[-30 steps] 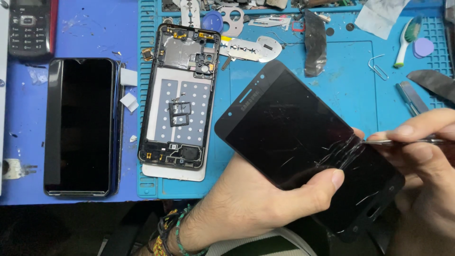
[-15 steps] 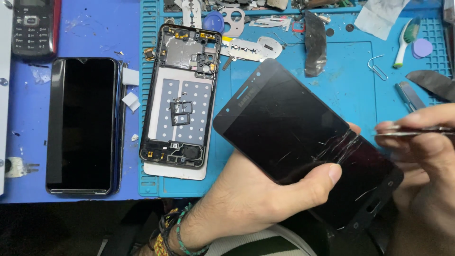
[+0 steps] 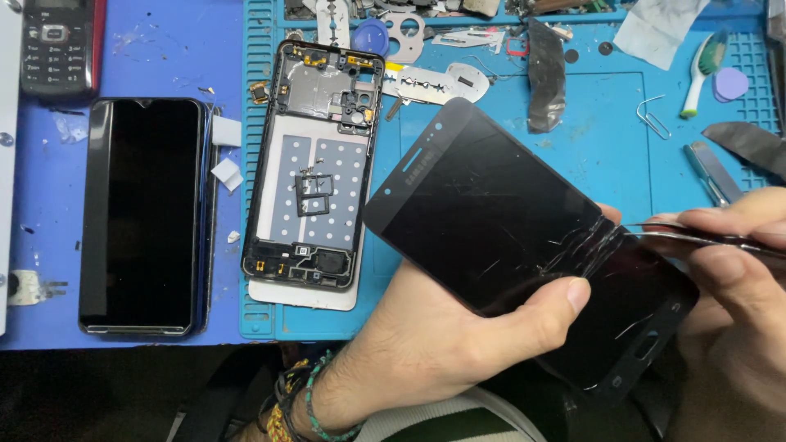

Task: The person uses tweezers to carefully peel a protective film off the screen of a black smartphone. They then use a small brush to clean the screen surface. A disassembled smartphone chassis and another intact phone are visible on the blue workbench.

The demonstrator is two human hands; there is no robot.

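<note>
While cracked across its lower half, glass not yet off the black phone screen (image 3: 524, 245) — lifted over the blue repair mat (image 3: 606, 147).
Left hand (image 3: 458, 336) clamped around screen's underside, thumb (image 3: 548, 307) pressing its face; right hand (image 3: 737, 286) pinched shut on thin metal tool (image 3: 688, 237) — tip at the crack.

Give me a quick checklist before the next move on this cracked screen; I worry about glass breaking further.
1. Left hand holds the cracked phone screen, thumb on the glass: ok.
2. Right hand holds the metal tweezers: ok.
3. Tweezer tip at the cracked zone: ok.
4. Screen held clear of the blue repair mat: ok.
5. Whether the tip is under the glass: cannot tell.
6. Opened phone frame lies apart from the screen: ok.
</note>
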